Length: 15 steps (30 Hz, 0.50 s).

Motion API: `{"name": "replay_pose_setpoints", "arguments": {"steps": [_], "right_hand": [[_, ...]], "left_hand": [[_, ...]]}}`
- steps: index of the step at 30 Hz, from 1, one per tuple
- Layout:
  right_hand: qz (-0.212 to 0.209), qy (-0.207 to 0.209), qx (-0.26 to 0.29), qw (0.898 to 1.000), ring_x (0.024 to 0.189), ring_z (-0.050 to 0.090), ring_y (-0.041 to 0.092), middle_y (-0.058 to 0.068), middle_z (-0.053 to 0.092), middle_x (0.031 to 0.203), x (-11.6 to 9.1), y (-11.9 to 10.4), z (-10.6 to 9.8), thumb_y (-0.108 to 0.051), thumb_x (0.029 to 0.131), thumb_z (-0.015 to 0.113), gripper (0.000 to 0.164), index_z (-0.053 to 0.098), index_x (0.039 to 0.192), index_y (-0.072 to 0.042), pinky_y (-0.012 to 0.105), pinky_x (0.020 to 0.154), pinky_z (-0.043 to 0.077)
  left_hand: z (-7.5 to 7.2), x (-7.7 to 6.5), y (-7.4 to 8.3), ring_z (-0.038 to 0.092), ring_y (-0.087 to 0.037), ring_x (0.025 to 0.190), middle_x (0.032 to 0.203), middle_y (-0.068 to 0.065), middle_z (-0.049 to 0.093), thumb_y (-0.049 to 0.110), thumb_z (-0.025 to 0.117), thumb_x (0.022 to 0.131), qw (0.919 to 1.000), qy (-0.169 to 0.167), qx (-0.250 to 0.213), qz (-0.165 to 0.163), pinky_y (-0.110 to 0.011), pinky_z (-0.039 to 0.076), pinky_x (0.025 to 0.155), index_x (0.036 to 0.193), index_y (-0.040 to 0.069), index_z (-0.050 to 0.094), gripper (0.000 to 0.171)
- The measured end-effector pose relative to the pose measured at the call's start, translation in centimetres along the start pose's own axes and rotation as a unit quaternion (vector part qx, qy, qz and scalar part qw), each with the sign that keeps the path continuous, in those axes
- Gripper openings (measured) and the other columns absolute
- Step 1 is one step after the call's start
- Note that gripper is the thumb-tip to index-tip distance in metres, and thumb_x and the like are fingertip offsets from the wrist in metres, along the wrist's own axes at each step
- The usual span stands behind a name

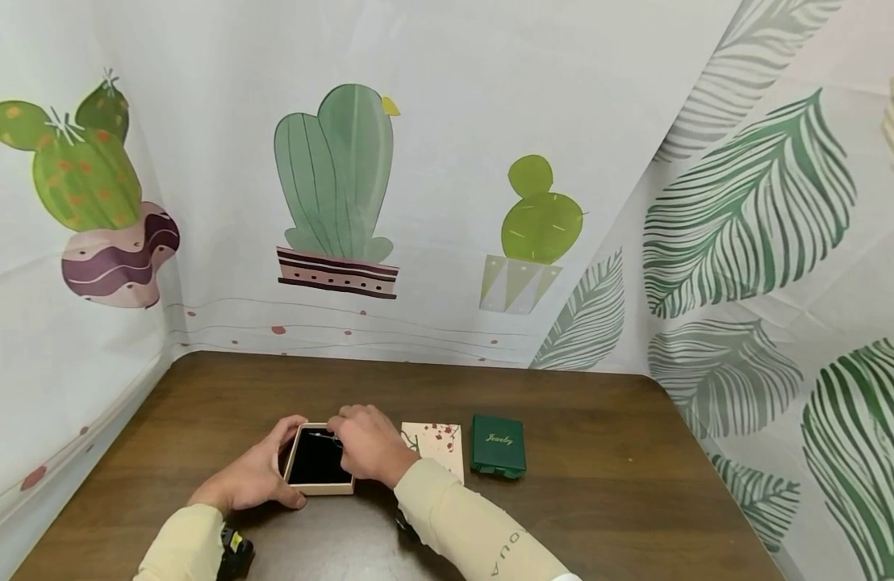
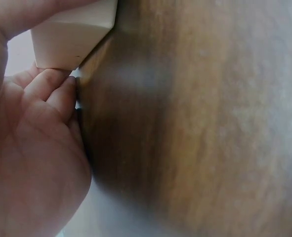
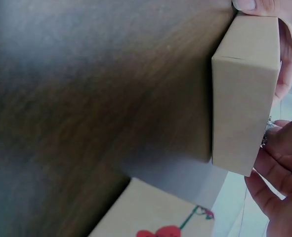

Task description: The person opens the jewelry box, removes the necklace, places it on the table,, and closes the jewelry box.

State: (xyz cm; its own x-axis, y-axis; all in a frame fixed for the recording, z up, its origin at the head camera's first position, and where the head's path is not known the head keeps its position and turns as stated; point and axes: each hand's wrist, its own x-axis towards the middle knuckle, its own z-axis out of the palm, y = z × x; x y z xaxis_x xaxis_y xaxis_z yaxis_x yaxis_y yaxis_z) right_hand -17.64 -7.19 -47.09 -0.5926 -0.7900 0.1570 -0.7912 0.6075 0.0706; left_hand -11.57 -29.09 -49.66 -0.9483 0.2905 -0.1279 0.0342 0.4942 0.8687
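A shallow cream cardboard box (image 1: 320,489) with a black padded inside (image 1: 311,461) lies uncovered on the table. My left hand (image 1: 252,474) grips it from the left side, thumb at the near corner and fingers toward the far side. In the left wrist view, the fingers touch the box's pale wall (image 2: 74,42). Over the box's far right part, my right hand (image 1: 370,441) pinches a small silvery piece of jewelry (image 3: 267,133). Its exact kind is hidden by the fingers. Some of those fingers rest against the box's edge in the right wrist view.
Just right of the box lies a cream lid with red blossoms (image 1: 447,440), partly behind the right forearm. Farther right is a dark green box marked "Jewelry" (image 1: 499,445). All sit on a brown wooden table (image 1: 599,484), with a printed cactus cloth (image 1: 447,161) behind.
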Motion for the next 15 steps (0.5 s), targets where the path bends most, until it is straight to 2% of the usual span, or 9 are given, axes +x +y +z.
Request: {"name": "replay_pose_setpoints", "arguments": {"steps": [8, 15], "right_hand": [[-0.001, 0.039, 0.024, 0.999, 0.097, 0.068, 0.011, -0.007, 0.071, 0.101, -0.06, 0.37, -0.24, -0.011, 0.081, 0.075, 0.026, 0.074, 0.106, -0.019, 0.023, 0.084, 0.052], [-0.005, 0.048, 0.047, 0.998, 0.089, 0.066, 0.01, -0.006, 0.068, 0.094, -0.03, 0.48, -0.32, -0.007, 0.082, 0.073, 0.022, 0.069, 0.101, -0.017, 0.022, 0.08, 0.051]], "left_hand": [[0.03, -0.08, 0.32, 0.056, -0.024, 0.115, 0.153, -0.02, 0.049, 0.011, 0.097, 0.058, 0.9998, 0.009, 0.015, -0.008, -0.016, 0.042, 0.09, 0.15, 0.007, 0.03, 0.115], [0.03, -0.17, 0.35, 0.055, -0.025, 0.117, 0.153, -0.019, 0.05, 0.011, 0.098, 0.058, 0.9997, 0.013, 0.019, -0.01, -0.016, 0.042, 0.091, 0.15, 0.008, 0.03, 0.115]]}}
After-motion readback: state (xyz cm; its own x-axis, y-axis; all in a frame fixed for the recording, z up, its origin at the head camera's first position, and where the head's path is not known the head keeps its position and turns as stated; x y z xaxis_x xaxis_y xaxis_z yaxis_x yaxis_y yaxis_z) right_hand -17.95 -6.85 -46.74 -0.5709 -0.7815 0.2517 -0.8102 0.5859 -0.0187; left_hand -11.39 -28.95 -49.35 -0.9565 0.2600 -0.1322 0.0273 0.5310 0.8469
